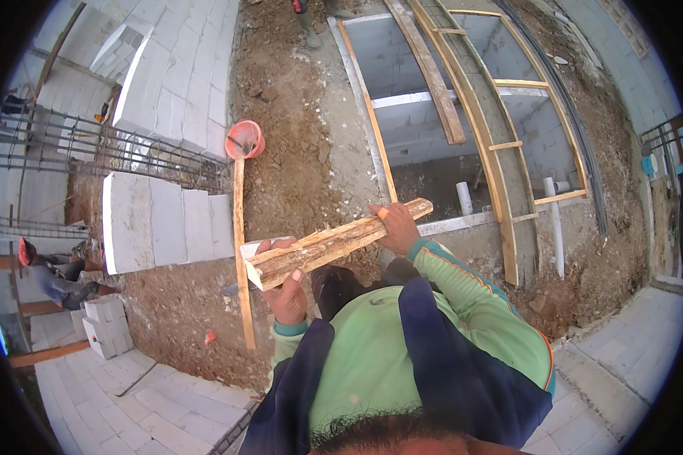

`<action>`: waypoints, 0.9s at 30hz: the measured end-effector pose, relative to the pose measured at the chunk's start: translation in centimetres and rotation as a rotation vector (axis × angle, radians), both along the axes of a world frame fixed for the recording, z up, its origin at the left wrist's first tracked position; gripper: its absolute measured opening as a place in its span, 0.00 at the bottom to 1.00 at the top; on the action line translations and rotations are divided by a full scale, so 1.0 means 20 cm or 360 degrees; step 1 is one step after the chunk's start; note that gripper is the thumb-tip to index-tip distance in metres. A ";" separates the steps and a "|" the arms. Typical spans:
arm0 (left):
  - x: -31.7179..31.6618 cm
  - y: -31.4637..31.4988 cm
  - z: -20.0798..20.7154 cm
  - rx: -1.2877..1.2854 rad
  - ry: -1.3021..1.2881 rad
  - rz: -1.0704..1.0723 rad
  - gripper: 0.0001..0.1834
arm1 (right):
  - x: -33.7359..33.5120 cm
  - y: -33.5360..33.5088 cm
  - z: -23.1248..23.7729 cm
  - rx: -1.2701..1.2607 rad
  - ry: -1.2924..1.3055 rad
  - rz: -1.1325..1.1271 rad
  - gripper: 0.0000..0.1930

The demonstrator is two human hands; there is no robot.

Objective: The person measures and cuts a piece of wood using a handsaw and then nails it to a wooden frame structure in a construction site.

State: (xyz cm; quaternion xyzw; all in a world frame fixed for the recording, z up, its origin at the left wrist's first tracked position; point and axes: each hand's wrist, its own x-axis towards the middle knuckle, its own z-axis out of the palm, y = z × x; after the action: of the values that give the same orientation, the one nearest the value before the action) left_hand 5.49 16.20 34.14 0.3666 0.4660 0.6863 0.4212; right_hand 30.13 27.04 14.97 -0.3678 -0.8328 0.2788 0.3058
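Observation:
A rough, bark-streaked wooden beam (319, 250) lies slantwise across my front, its near-left end lower than its far-right end. My left hand (284, 296) is wrapped round the left end, thumb on the near side and fingers on the far side. Close to the right end, my right hand (396, 229) grips the beam from above, with something orange at one finger. Beyond the left end, a thin wooden strip (242, 258) runs lengthwise on the ground, passing partly behind the beam.
A pink bucket (245, 140) stands at the strip's far end. Stacked white blocks (167, 220) rise at left, beside rebar cages (68, 144). At right, block-walled pits (425, 129) carry timber framing (478, 114); a white pipe (555, 227) stands nearby. Another person (61, 273) is at far left.

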 end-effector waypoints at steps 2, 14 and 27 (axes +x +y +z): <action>-0.01 0.03 -0.02 -0.0038 -0.0062 -0.0037 0.43 | 0.07 0.01 0.02 -0.0283 -0.0269 0.0063 0.37; -0.20 0.07 0.26 -0.0020 -0.0050 0.0047 0.22 | 0.46 -0.38 -0.18 -0.1191 -0.0443 -0.0835 0.31; -0.20 0.09 1.13 0.1255 0.0197 -0.0896 0.09 | 0.59 -0.67 -0.47 -0.1626 -0.1042 -0.1095 0.37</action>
State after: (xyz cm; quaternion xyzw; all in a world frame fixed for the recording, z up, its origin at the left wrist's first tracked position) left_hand 1.54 17.98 56.70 0.6501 0.0774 0.6469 0.3910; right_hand 41.98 13.70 5.61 -0.7735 -0.4828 0.3977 -0.1014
